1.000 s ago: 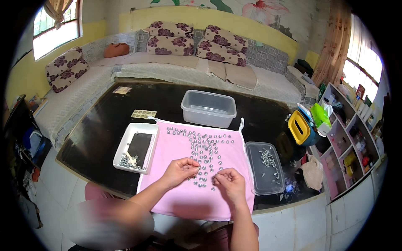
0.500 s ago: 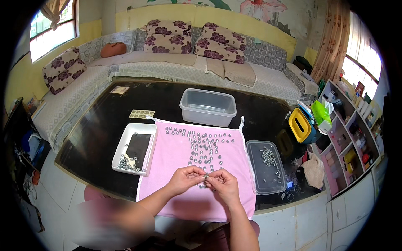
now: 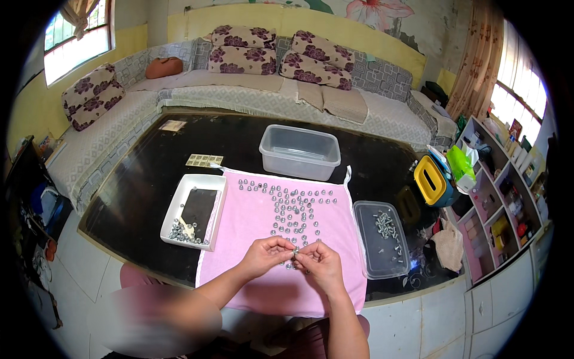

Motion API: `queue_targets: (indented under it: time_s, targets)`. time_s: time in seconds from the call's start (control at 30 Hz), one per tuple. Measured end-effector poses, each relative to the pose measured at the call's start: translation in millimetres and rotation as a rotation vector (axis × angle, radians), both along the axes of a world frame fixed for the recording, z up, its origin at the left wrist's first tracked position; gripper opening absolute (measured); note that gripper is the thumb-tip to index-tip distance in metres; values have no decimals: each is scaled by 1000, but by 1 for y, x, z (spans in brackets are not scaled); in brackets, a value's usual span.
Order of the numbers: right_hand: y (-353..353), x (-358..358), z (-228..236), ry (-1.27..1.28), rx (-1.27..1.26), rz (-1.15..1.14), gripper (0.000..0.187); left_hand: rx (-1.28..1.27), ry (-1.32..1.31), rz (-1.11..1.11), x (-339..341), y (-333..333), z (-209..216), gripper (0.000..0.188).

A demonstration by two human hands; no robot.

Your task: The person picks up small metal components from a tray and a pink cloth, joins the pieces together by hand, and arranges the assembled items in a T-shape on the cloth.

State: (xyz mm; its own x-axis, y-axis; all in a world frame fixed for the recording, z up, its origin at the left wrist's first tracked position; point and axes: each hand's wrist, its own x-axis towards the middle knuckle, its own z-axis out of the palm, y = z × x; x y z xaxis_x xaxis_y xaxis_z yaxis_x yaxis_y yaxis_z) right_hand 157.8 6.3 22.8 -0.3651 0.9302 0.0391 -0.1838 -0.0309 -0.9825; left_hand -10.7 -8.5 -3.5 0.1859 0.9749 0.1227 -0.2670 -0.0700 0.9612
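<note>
Over the near part of a pink cloth (image 3: 239, 239), my left hand (image 3: 263, 256) and my right hand (image 3: 323, 264) meet fingertip to fingertip. Both pinch one small silvery metal piece (image 3: 295, 251), mostly hidden by the fingers; its exact kind is too small to tell. Many similar small domed metal pieces (image 3: 290, 224) stand in rows on the cloth beyond my hands, and a few lie just below them. To the right, loose screws (image 3: 385, 224) lie on a clear plastic lid (image 3: 372, 263). At the left, a white tray (image 3: 171, 209) holds silvery nut-like parts (image 3: 179, 232) and a dark flat piece.
An empty clear plastic tub (image 3: 299, 164) stands behind the cloth on the black table (image 3: 137, 179). A yellow and blue tissue box (image 3: 431, 179) sits at the table's right, beside a beige cloth (image 3: 447, 244) and a shelf unit (image 3: 487, 197). A sofa (image 3: 239, 96) runs along the back.
The view has shifted very slightly. My hands keep the same pinch on the small metal piece, and nothing else has visibly moved.
</note>
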Motion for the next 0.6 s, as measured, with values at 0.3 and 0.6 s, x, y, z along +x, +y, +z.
queue_targets:
  time_s: [0.3, 0.6]
  targets:
    - [0, -1, -3, 50, -47, -4, 8, 17, 24, -5, 0, 2, -7, 13]
    - [-1, -11, -6, 162, -112, -48, 9, 35, 26, 88, 1, 0, -1, 10]
